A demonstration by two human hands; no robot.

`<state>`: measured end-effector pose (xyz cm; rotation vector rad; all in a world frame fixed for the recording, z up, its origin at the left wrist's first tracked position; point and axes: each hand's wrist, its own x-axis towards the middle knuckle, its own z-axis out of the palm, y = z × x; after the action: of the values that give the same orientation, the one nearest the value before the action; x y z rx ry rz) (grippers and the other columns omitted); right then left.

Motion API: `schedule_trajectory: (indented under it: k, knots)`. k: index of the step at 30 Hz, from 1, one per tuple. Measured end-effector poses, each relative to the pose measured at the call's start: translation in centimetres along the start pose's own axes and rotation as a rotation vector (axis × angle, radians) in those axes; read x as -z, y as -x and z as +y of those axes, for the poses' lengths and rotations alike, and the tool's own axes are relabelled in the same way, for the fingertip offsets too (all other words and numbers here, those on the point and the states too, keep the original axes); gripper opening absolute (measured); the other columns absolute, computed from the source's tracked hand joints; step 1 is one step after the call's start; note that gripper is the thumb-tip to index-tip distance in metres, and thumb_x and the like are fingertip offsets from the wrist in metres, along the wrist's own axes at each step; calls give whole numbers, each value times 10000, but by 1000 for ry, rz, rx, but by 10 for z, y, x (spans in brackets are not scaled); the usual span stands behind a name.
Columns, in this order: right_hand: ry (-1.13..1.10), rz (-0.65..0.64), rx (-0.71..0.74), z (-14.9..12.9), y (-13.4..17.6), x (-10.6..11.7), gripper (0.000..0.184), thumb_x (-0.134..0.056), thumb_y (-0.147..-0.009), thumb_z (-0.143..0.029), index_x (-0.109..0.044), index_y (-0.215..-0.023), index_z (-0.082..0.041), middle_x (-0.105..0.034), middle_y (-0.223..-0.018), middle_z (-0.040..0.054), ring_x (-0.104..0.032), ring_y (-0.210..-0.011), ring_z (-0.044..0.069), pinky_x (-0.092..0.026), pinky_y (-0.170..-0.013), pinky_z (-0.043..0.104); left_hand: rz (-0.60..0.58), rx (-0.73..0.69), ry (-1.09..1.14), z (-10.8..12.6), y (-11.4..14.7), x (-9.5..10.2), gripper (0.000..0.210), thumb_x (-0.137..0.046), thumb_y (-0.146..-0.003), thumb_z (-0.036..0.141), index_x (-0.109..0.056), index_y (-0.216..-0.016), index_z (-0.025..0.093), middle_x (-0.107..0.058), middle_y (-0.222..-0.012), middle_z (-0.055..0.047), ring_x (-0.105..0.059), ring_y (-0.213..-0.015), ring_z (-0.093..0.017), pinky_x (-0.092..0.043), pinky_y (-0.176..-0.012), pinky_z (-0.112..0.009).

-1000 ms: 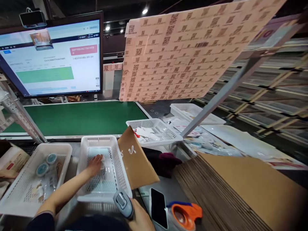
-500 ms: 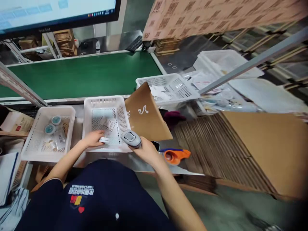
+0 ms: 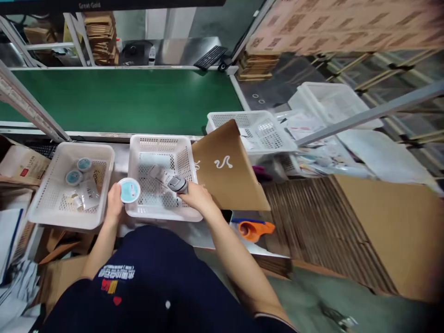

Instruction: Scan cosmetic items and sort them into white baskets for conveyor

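My left hand [image 3: 115, 201] is closed on a round white tub with a pale blue lid [image 3: 130, 190], held at the left rim of the middle white basket [image 3: 163, 216]. In my right hand [image 3: 198, 198] is a grey handheld barcode scanner [image 3: 177, 184], above that basket's right half. A clear packet with a printed label [image 3: 160, 175] lies inside, partly hidden behind the scanner. The left white basket [image 3: 45, 196] holds two similar blue-lidded tubs [image 3: 74, 177] and some small clear packets [image 3: 89, 193].
A brown cardboard piece [image 3: 229, 180] leans right of the middle basket. Behind runs a green conveyor belt [image 3: 121, 99]. An orange tape dispenser [image 3: 255, 230] lies near the front edge, beside stacked flat cardboard [image 3: 312, 222]. Another white basket [image 3: 274, 132] stands at the back right.
My left hand has lifted the tub from the middle basket and moved left, turning its lid toward me. The scanner has moved further over the basket. The camera view has tilted down.
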<state>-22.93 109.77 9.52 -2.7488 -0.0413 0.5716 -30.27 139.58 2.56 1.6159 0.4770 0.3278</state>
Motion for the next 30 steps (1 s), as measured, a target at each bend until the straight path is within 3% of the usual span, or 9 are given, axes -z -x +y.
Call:
schedule_trajectory:
  k: [5, 9, 13, 17, 19, 22, 26, 28, 30]
  knots:
    - [-178, 64, 131, 12, 24, -5, 336, -772, -906, -302, -778, -1215, -171, -822, -1225, 166, -781, -1145, 370, -554, -901, 377, -85, 41, 29, 4, -8, -28, 750, -501, -982, 895, -728, -942, 180, -763, -976, -123, -722, -955, -267, -608, -907, -380]
    - [-362, 116, 252, 17, 56, -9, 425, -804, -875, -345, -748, -1270, -200, -801, -1233, 112, -759, -1161, 329, -560, -973, 388, -226, -56, -80, 10, -21, -45, 575, -583, -1034, 729, -731, -941, 182, -764, -936, -90, -718, -937, -254, -587, -915, -361]
    - [-375, 107, 290, 10, 71, -8, 322, -786, -862, -313, -745, -1162, -203, -787, -1158, 97, -753, -1104, 303, -550, -935, 362, -331, -122, -252, 10, -22, -55, 449, -662, -1031, 597, -742, -926, 168, -761, -873, -62, -710, -893, -242, -560, -859, -335]
    - [-397, 115, 300, 14, 69, -13, 358, -750, -835, -317, -743, -1174, -201, -812, -1160, 112, -766, -1127, 335, -554, -940, 387, -423, -130, -353, 2, -20, -60, 368, -690, -1047, 469, -782, -1181, 139, -820, -1074, -116, -758, -1025, -279, -597, -955, -379]
    - [-442, 127, 294, 25, 69, -20, 390, -736, -826, -392, -748, -1174, -216, -828, -1154, 116, -783, -1114, 355, -570, -913, 400, -353, -148, -396, -1, -37, -59, 472, -748, -1021, 394, -713, -1421, 146, -772, -1361, -170, -743, -1223, -318, -612, -1035, -412]
    - [-486, 156, 248, 47, 66, -32, 467, -733, -794, -563, -753, -1123, -233, -842, -1108, 129, -804, -1061, 392, -603, -860, 423, -49, -194, -477, 4, -94, -36, 635, -767, -1000, 259, -581, -1604, 195, -580, -1657, -195, -631, -1471, -327, -597, -1147, -418]
    - [-484, 168, 183, 68, 59, -45, 517, -726, -715, -686, -740, -988, -248, -837, -1026, 143, -813, -967, 420, -632, -820, 460, 327, -60, -675, 18, -171, 28, 602, -711, -1033, 197, -535, -1601, 102, -485, -1720, -287, -479, -1621, -365, -396, -1356, -537]
    - [-485, 163, 182, 70, 56, -49, 511, -718, -699, -688, -731, -969, -254, -836, -1037, 147, -813, -974, 426, -637, -830, 474, 392, 11, -727, 19, -189, 57, 662, -794, -994, 236, -528, -1549, -7, -415, -1716, -405, -369, -1663, -480, -289, -1361, -672]
    - [-492, 152, 209, 65, 54, -50, 494, -709, -725, -669, -734, -995, -256, -836, -1066, 141, -813, -1007, 417, -636, -844, 470, 408, 40, -757, 15, -194, 77, 684, -878, -921, 225, -559, -1467, -37, -492, -1619, -443, -394, -1613, -541, -258, -1322, -737]
